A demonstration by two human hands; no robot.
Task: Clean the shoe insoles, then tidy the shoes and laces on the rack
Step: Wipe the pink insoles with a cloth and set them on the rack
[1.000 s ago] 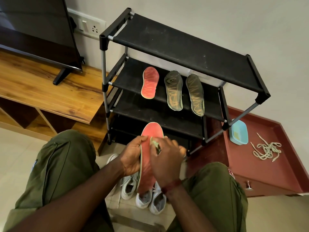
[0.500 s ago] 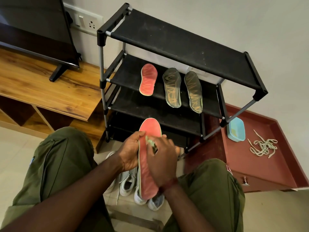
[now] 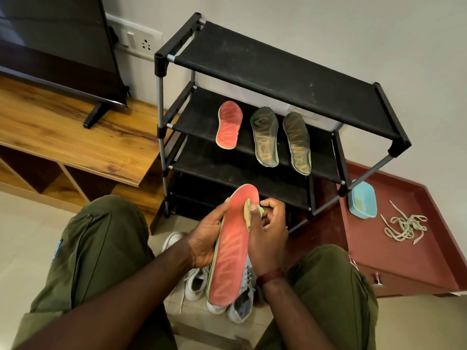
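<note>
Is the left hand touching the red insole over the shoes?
Touching. The head view shows the left hand gripping the red insole along its edge.

We locate three insoles [image 3: 264, 137] on the rack's [image 3: 278, 72] second shelf [image 3: 197, 114]; blue tub [image 3: 362, 199] and laces [image 3: 404, 224] on the red cabinet [image 3: 404, 261]; shoes [image 3: 199, 284] on the floor [image 3: 30, 223].

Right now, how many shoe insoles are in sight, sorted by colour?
Red insoles: 2, the red insole on the shelf and the red insole being held.
Dark insoles: 2, the dark insole beside the red one and the dark insole at the end, both on the same rack shelf.
Total: 4 insoles.
</note>
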